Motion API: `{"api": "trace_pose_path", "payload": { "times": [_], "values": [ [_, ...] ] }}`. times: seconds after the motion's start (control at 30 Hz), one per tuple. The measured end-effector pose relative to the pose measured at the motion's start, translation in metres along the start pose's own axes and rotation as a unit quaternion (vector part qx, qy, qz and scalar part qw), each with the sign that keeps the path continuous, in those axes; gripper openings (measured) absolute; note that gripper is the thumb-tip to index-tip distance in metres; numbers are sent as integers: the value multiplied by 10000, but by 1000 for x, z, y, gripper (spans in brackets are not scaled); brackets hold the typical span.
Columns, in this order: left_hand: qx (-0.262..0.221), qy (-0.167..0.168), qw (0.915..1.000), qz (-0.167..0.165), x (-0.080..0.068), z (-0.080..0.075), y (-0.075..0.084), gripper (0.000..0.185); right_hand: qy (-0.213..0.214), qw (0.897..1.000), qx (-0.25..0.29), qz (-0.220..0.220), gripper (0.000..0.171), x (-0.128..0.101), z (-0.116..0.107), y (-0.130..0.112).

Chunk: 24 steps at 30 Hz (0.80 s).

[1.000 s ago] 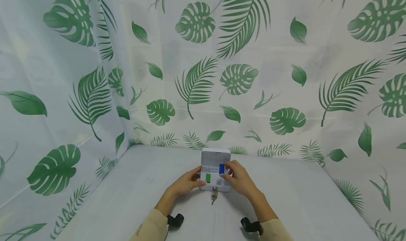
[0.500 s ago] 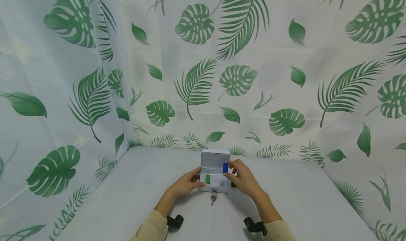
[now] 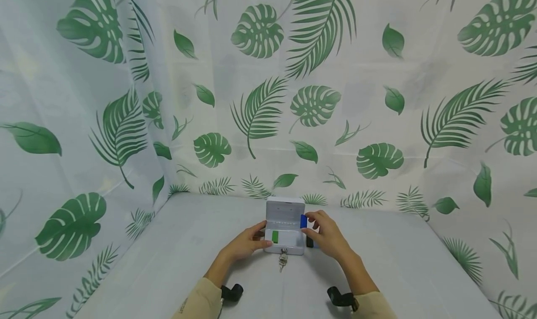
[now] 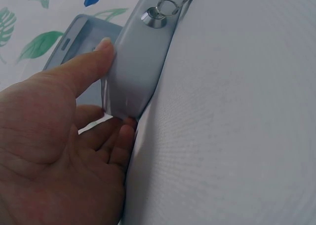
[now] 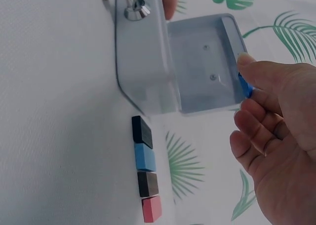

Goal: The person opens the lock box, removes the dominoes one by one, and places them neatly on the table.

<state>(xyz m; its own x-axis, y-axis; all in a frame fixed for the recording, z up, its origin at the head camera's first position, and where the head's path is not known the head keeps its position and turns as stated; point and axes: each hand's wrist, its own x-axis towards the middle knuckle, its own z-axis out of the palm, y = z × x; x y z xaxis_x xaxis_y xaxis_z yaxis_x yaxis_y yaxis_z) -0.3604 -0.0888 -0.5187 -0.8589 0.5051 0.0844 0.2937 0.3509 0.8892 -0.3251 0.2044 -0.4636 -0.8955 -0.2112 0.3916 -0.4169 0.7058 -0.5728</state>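
A small grey box [image 3: 291,247] stands open on the table, its lid [image 3: 285,211] upright behind it. Inside lies a green block [image 3: 275,236]. My left hand [image 3: 257,237] grips the box's left front corner; in the left wrist view the thumb [image 4: 91,62] lies on the front wall [image 4: 138,62]. My right hand [image 3: 313,225] pinches a blue block [image 3: 303,221] at the lid's right edge. The right wrist view shows this blue block [image 5: 245,86] between thumb and finger, beside the lid [image 5: 205,62]. Keys [image 3: 283,258] hang from the front lock [image 5: 137,10].
To the right of the box lies a row of small blocks: black [image 5: 142,131], light blue [image 5: 144,157], dark [image 5: 147,183] and red [image 5: 151,208]. Leaf-printed cloth covers the table [image 3: 189,244] and hangs as walls on the left, back and right.
My right hand has carried the blue block to the right, from over the box's inside to the lid's right edge. The left hand has stayed on the box.
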Motion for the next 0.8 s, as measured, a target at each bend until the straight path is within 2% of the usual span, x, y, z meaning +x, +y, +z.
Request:
{"api": "trace_pose_path", "payload": {
  "times": [0.4,0.8],
  "values": [
    [-78,-1,9999,74,0,0,1,81,-9,9997,-190,123,44,-1,-8,7],
    [-94,34,9999,-26,1,1,-1,81,38,9994,-163,298,42,-5,-16,15]
  ]
}}
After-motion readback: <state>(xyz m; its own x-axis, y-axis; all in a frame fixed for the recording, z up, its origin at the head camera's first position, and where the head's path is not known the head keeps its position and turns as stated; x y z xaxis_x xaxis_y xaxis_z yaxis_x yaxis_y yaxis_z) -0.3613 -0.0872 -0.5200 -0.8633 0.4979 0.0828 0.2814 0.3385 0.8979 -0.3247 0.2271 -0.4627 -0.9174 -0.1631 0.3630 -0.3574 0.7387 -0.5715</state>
